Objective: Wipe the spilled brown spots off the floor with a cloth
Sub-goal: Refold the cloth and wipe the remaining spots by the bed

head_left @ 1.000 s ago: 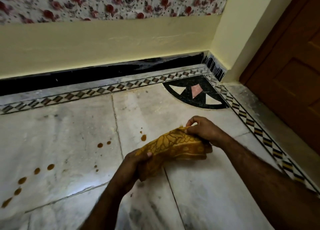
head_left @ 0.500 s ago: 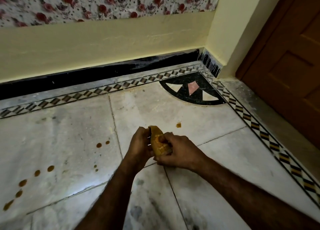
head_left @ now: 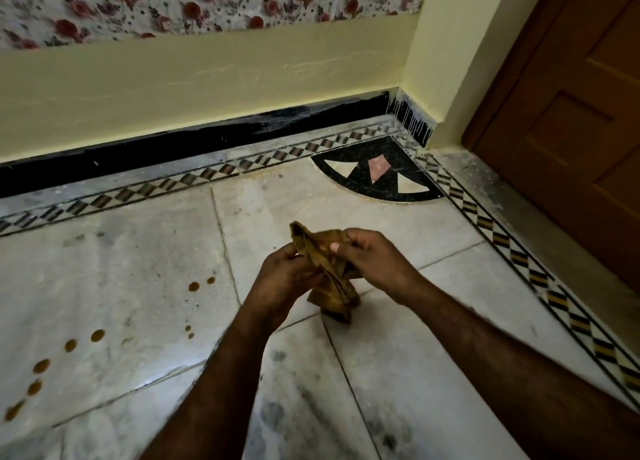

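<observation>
A mustard-yellow patterned cloth [head_left: 329, 276] is bunched up between both hands above the marble floor [head_left: 138, 286]. My left hand [head_left: 287, 279] grips its lower left side, and my right hand [head_left: 374, 262] pinches its upper right part. Brown spots lie on the floor to the left: two near the tile joint [head_left: 194, 286], two tiny ones [head_left: 188, 331] below them, and a trail of larger drops [head_left: 71, 345] running down to the lower left corner [head_left: 14, 413]. The cloth hangs clear of all these spots.
A cream wall with a black skirting [head_left: 207, 140] runs along the back. A brown wooden door [head_left: 571, 113] stands at the right. A patterned border strip [head_left: 512, 251] and a black quarter-circle inlay [head_left: 377, 179] mark the floor's corner.
One second ago the cloth was stretched wide between my hands. They came together and bunched it, and it now hangs loosely gathered. The spot seen near the cloth earlier is now hidden.
</observation>
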### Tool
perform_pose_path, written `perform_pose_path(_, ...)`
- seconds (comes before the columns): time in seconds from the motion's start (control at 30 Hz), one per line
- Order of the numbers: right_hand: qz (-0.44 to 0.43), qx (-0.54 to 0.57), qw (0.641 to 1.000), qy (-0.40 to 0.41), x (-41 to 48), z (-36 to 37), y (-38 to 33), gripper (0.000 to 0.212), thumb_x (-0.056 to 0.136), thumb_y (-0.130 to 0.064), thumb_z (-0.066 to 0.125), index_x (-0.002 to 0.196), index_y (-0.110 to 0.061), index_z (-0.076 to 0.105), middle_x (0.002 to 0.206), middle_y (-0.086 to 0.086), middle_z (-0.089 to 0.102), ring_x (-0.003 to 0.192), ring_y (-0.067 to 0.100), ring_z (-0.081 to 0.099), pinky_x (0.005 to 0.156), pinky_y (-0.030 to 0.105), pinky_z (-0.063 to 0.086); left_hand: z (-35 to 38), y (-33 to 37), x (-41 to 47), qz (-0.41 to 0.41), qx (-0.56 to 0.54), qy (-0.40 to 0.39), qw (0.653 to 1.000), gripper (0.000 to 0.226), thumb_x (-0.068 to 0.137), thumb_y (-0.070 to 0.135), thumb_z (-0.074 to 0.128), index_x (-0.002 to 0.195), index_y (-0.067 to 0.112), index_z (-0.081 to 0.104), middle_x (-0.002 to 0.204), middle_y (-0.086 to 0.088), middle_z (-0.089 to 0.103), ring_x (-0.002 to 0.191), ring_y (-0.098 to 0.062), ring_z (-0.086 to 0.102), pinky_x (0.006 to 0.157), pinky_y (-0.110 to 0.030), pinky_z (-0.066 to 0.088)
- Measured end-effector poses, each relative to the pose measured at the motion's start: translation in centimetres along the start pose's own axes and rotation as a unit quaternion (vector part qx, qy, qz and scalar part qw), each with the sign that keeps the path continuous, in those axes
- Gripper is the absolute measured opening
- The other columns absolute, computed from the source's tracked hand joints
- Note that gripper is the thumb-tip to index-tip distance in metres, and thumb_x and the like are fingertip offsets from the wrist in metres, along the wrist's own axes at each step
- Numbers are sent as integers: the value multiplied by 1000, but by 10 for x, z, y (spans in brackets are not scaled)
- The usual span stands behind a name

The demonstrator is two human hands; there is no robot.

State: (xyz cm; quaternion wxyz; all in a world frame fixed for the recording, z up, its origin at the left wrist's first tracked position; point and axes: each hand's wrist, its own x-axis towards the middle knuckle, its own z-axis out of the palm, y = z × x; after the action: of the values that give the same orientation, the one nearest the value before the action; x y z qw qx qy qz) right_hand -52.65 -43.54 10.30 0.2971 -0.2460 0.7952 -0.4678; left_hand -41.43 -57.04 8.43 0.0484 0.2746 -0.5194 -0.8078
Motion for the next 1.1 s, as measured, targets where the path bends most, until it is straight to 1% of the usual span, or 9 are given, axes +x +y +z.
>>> perform_pose_path(0.2, -12, -29, 997, -71, 1, -1, -3, 32, 87, -2, 63, 113, -20, 72, 102, 4, 76, 99, 22, 72, 91, 48, 59, 3, -3, 7, 1, 15, -3, 1000, 36, 86, -1, 66, 120, 12, 66, 110, -16, 73, 97, -29, 71, 79, -51, 58)
perform_pose_path(0.3, -10, 28, 991, -134, 2, 0, 2, 45, 81, 4, 55, 118, -17, 70, 111, 8, 75, 106, 23, 71, 92, 38, 58, 3, -10, 8, 3, 14, 48, 999, 34, 85, -5, 64, 117, 9, 66, 103, -16, 70, 82, -22, 72, 64, -37, 58)
perform_pose_path(0.43, 42, 101, 991, -78, 4, -14, 25, 41, 92, 13, 53, 125, -8, 66, 118, 11, 73, 104, 14, 69, 83, 22, 55, -4, -18, 9, -22, -41, 102, 994, 32, 86, -5, 63, 116, 4, 68, 109, -23, 72, 89, -35, 72, 71, -45, 62)
perform_pose_path(0.53, 119, 21, 993, 4, 8, -12, 66, 28, 97, 1, 51, 118, -6, 69, 106, 9, 71, 81, 7, 64, 64, 15, 48, -3, -15, 5, -36, -141, 74, 987, 22, 96, 5, 55, 112, -4, 66, 102, -28, 69, 80, -38, 71, 60, -43, 61)
perform_pose_path(0.7, 376, 223, 899, -21, -5, 35, 102, 50, 100, -52, 48, 107, -5, 62, 87, 18, 65, 67, 29, 60, 65, 33, 50, -6, -18, -8, -105, -311, 2, 945, 49, 103, 41, 39, 102, 4, 72, 94, -21, 73, 71, -36, 73, 50, -49, 60)
perform_pose_path(0.87, 336, 412, 844, -76, -4, 56, 82, 48, 101, -46, 45, 115, -11, 75, 115, 14, 74, 105, 32, 69, 93, 47, 55, -27, -36, -23, -80, -388, -1, 918, 68, 106, 40, 26, 86, 8, 82, 96, -22, 76, 80, -38, 75, 64, -55, 61)
perform_pose_path(0.97, 290, 447, 845, -44, -1, 43, 68, 35, 100, -28, 50, 101, -7, 78, 99, 15, 77, 88, 29, 74, 80, 44, 60, -67, -59, -22, -47, -359, 2, 932, 62, 108, 39, 17, 133, 3, 61, 139, -28, 56, 126, -46, 55, 104, -65, 42)
perform_pose_path(1.03, 252, 478, 841, -29, 0, 32, 61, 25, 92, -19, 58, 104, -3, 75, 103, 18, 75, 92, 31, 71, 90, 44, 56, -84, -69, -24, -58, -365, -47, 928, 54, 97, 34, 61, 141, 3, 52, 145, -25, 50, 130, -43, 53, 106, -63, 41)
perform_pose_path(1.1, 209, 498, 842, -15, 4, 24, 51, 28, 79, -10, 70, 105, 1, 72, 110, 25, 67, 97, 33, 64, 99, 44, 48, -87, -71, -31, -151, -281, 63, 946, 60, 66, 26, 93, 116, 3, 68, 124, -23, 67, 101, -38, 70, 83, -55, 59)
